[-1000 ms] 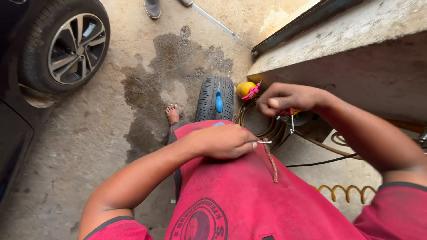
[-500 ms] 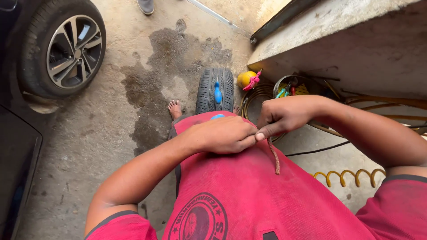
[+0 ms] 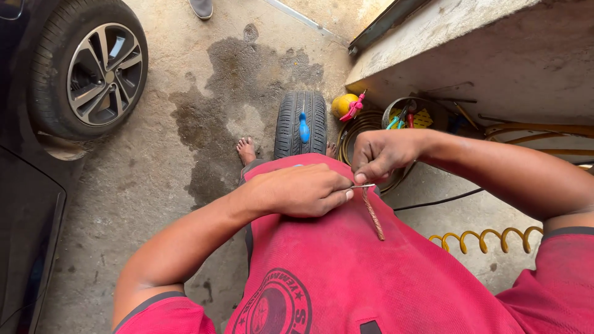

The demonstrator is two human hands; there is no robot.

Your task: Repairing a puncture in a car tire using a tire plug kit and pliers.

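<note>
1. Outdoors, at far left a dark car's wheel [image 3: 90, 68] stands on a stained concrete floor [image 3: 179, 154], and a shoe [image 3: 202, 7] shows at the top edge.
2. Centre, a loose tyre [image 3: 301, 124] stands upright with a blue tool [image 3: 304, 128] stuck in its tread; a bare foot [image 3: 246, 150] rests just beside it.
3. Further right, a yellow bottle [image 3: 343, 105], a bucket [image 3: 408, 114] of tools and coiled hoses lie under a concrete ledge [image 3: 482, 55]; a yellow spiral hose [image 3: 489, 236] lies on the floor.
4. Since the earlier frame, the hands have drawn slightly apart, so a thin metal needle [image 3: 364, 185] now shows between them.
5. Left hand [image 3: 297, 190]: fingers closed around the needle's handle end, resting over the red-shirted lap.
6. Right hand [image 3: 380, 153]: thumb and fingertips pressed together, pinching a brown plug strip [image 3: 372, 213] at the needle's tip; the strip hangs down over the shirt [image 3: 346, 272].
</note>
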